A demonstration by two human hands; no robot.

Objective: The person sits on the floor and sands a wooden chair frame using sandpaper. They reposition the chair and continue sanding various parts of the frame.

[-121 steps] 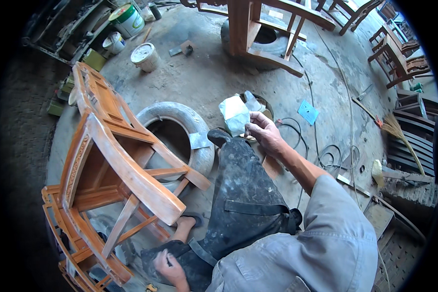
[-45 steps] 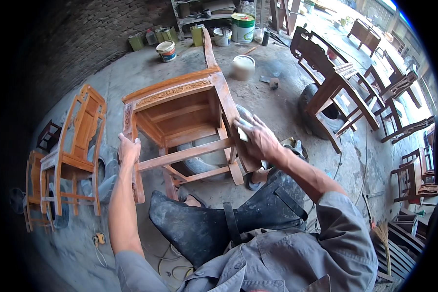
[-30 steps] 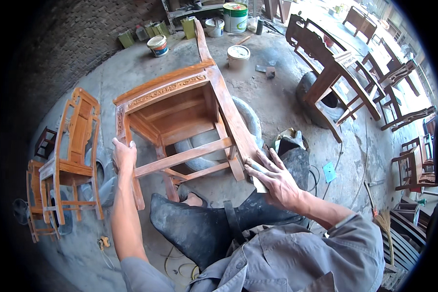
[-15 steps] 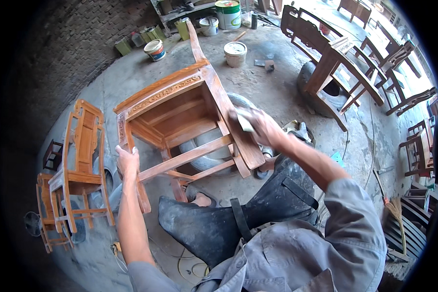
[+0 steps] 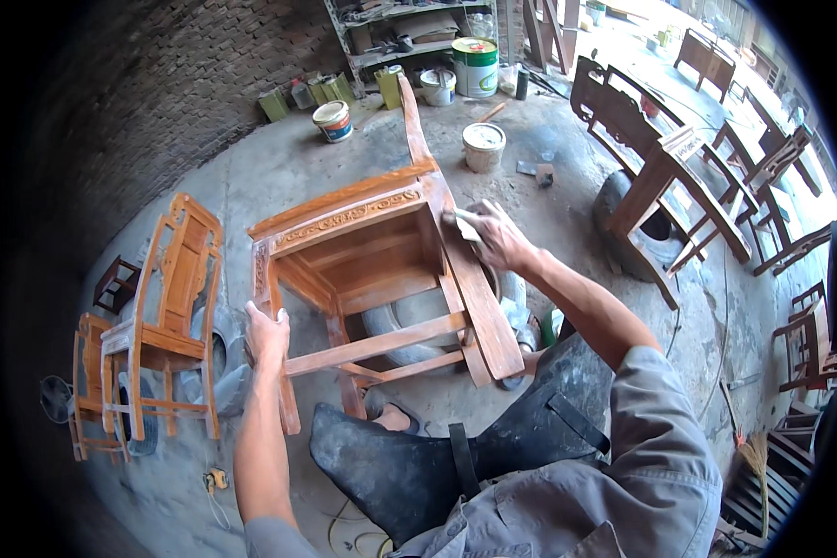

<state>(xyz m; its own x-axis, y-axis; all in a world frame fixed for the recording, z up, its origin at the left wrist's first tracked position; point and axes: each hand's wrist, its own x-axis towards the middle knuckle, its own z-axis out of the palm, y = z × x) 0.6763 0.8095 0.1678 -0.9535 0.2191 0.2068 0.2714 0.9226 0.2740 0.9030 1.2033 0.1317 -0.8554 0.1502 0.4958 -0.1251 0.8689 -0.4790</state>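
A reddish-brown wooden chair with a carved front rail lies tipped in front of me, its underside toward me. It rests over a grey tyre. On the left, my left hand is closed round one of its legs. My right hand grips a pale folded sheet, apparently sandpaper, and presses it on the wide side board of the chair. The sheet's underside is hidden. My legs, under a dark apron, are close to the chair.
Other wooden chairs stand at left and upper right. A white bucket, a paint pail and a green-white drum sit beyond. A straw broom lies right, a yellow tape measure lower left.
The whole view has shifted, so the chair appears lower and further right. My right hand has slid up the side board, away from me. My left hand keeps its hold on the leg.
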